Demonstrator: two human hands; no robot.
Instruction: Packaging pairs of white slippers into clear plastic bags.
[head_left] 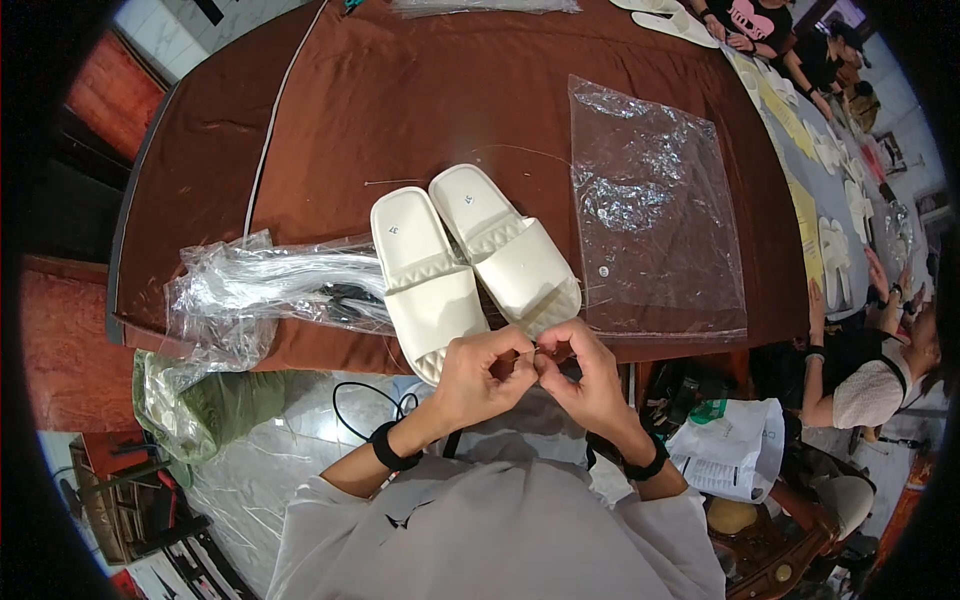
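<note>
A pair of cream slippers lies at the near edge of the brown-covered table, the left slipper point(437, 318) beside the right slipper point(527, 265), toe straps toward me. Just over their near ends, my left hand point(483, 378) and my right hand point(583, 378) meet, thumbs and forefingers pinched together. Between the fingertips is a thin strand, mostly hidden and too fine to make out fully. Left of the slippers, a transparent plastic bag point(222, 298) holds a bundle of thin pale strands point(310, 278). A flat transparent plastic bag point(655, 215) lies on the right.
The brown tablecloth point(350, 110) has a loose thin strand beyond the slippers. More plastic bags point(485, 5) and cream slippers point(675, 25) lie at the far edge. On the right, several people work along another table point(808, 240) with slippers. A green sack point(235, 405) stands lower left.
</note>
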